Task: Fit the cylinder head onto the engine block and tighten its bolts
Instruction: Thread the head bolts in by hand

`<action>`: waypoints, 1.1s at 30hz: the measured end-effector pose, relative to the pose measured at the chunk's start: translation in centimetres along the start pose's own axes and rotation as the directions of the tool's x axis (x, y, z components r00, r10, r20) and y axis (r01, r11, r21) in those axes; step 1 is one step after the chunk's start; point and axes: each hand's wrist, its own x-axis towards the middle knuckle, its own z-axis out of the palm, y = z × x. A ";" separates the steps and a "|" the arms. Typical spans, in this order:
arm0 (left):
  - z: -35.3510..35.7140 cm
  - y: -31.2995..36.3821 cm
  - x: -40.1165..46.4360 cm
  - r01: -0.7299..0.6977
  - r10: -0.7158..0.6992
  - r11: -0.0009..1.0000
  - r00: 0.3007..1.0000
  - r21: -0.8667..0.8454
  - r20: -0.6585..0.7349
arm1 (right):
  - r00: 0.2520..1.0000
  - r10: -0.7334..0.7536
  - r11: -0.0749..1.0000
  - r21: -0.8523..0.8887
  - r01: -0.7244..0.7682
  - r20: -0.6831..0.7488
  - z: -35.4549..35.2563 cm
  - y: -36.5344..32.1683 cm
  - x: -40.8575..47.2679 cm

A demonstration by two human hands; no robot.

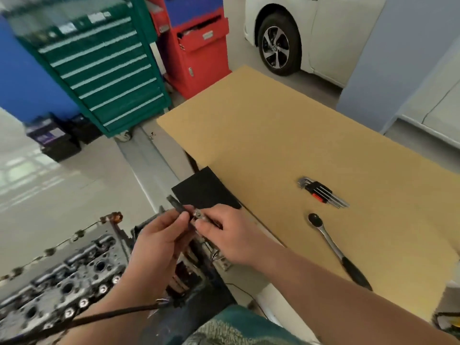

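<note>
The grey metal cylinder head [62, 285] lies at the lower left, its round holes facing up. Above its right end my left hand [159, 242] pinches a thin dark tool [177, 204] that points up and to the left. My right hand [231, 235] grips a small metal piece [199, 216] at that tool's near end; the two hands meet there. What exactly the tool is stays blurred. A ratchet wrench [336, 247] with a black handle lies on the brown board [286, 135] to the right, apart from both hands.
A hex key set [321, 192] rests on the board above the ratchet. A black mat [204, 190] sits at the board's left corner. A green tool cabinet [104, 68], a red tool cart [199, 51] and a white car [311, 33] stand behind. A dark cable [99, 317] crosses the lower left.
</note>
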 end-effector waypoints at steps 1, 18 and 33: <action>-2.2 0.7 -0.8 -0.034 0.032 0.999 0.998 -0.029 -0.060 | 0.999 -0.023 1.000 -0.013 0.024 0.027 1.6 -1.4 0.3; -30.2 6.4 -13.4 -0.342 0.234 0.871 0.920 -0.353 -0.313 | 0.938 -0.086 0.876 -0.423 0.231 0.334 26.8 -17.3 2.6; -40.3 8.2 -17.1 -0.325 0.268 0.801 0.946 -0.503 -0.184 | 0.955 -0.033 0.946 -0.298 0.125 0.294 35.8 -22.9 1.8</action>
